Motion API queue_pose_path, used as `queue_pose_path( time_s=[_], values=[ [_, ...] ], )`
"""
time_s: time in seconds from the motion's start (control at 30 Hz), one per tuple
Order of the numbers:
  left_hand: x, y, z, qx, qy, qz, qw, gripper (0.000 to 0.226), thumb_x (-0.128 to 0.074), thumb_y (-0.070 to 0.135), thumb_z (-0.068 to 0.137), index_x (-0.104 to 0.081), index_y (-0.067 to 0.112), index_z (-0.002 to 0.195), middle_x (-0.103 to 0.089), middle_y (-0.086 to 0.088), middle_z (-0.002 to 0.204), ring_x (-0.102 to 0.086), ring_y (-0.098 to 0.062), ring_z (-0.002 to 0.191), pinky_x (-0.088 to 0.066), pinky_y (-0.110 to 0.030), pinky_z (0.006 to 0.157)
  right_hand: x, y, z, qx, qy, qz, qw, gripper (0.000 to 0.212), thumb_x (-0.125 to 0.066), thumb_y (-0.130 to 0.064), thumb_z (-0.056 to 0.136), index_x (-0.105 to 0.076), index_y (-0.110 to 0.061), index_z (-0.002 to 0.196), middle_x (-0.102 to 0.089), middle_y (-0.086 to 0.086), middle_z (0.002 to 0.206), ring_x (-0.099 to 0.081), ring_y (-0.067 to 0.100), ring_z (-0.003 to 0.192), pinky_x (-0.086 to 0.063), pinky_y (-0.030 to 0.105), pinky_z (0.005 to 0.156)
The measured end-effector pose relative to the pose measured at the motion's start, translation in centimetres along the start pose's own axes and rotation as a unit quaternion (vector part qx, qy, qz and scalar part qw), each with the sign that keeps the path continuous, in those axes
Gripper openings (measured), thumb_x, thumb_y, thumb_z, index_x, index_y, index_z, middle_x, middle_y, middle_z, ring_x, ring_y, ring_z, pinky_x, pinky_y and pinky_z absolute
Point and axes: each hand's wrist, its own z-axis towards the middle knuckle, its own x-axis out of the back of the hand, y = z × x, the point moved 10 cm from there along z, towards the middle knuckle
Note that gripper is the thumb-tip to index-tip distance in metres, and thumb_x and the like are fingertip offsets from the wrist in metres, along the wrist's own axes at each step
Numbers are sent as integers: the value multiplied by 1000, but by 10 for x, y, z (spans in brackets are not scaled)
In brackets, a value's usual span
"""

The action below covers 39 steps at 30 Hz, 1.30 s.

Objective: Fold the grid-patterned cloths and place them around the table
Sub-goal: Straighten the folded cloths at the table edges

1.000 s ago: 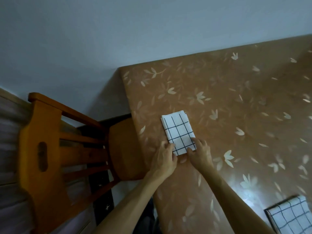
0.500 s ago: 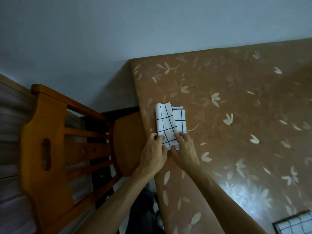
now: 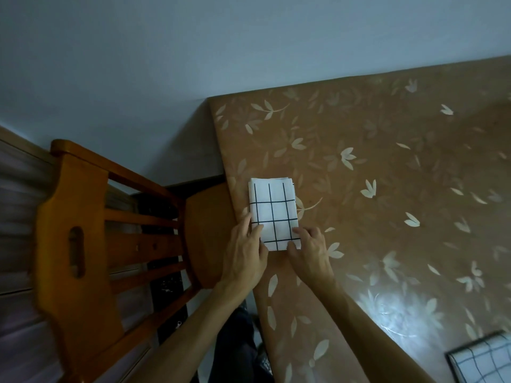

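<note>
A white cloth with a black grid (image 3: 273,211), folded into a small rectangle, lies flat on the brown flower-patterned table (image 3: 387,189) close to its left edge. My left hand (image 3: 244,252) rests on the cloth's near left corner, fingers spread over it. At the near right corner my right hand (image 3: 309,248) presses the cloth with its fingertips. Both hands hold the cloth down against the table. A second grid-patterned cloth (image 3: 484,360) shows at the bottom right corner of the view, cut off by the frame.
A wooden chair (image 3: 91,244) stands at the table's left side, its round seat (image 3: 207,236) tucked against the table edge beside the cloth. A plain wall runs behind the table's far edge. Dark trousers show below between my arms.
The cloth was shifted toward the table's left edge and folded over once more; it now lies flat and squared with both hands on its near corners.
</note>
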Motion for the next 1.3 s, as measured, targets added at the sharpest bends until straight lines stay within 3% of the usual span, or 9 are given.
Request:
queue_pose_path(
  time_s=[0.27, 0.53, 0.73, 0.87, 0.97, 1.3],
  values=[
    [-5, 1, 0, -14, -21, 7, 1000, 39, -54, 22, 99, -53, 16, 138, -32, -1, 159, -40, -16, 137, -43, -22, 104, -5, -8, -1, -29, -18, 25, 999, 47, -56, -15, 90, -48, -8, 136, -49, 15, 124, -51, 35, 111, -47, 45, 94],
    [-8, -4, -19, -4, -18, -55, 998, 44, -58, 15, 97, -53, 17, 141, -32, 1, 161, -44, -17, 134, -42, -24, 108, -18, -35, -1, 34, -48, 16, 998, 52, -59, -16, 91, -46, -10, 141, -46, 12, 133, -47, 31, 119, -42, 36, 98],
    [-11, -8, -38, 26, -26, -51, 998, 42, -53, 15, 100, -52, 9, 141, -24, -6, 165, -37, -20, 143, -39, -28, 113, -24, -40, -10, 63, -87, 15, 994, 52, -58, -16, 92, -46, -6, 142, -47, 11, 135, -47, 27, 122, -41, 31, 100],
    [-12, -9, -36, 22, -23, -10, 999, 47, -54, 18, 97, -48, 14, 143, -19, -6, 166, -37, -20, 142, -45, -28, 108, -14, -25, -15, 39, -50, 11, 998, 41, -55, -11, 91, -55, -3, 131, -52, 13, 126, -50, 30, 115, -44, 35, 98],
    [-15, -8, -29, 12, -41, 27, 999, 53, -55, 22, 98, -42, 15, 148, -14, -5, 167, -28, -20, 147, -41, -31, 114, -3, -10, -17, 7, -11, -1, 1000, 39, -56, -6, 88, -60, -3, 126, -54, 16, 122, -52, 34, 109, -48, 42, 95],
    [-15, -12, -30, 22, -64, 58, 996, 58, -48, 27, 102, -29, 12, 155, -19, -6, 166, -28, -19, 146, -35, -28, 117, -14, -15, -16, -18, -63, 26, 998, 46, -53, -12, 91, -50, -4, 136, -48, 14, 130, -47, 33, 121, -43, 39, 100]
  ],
)
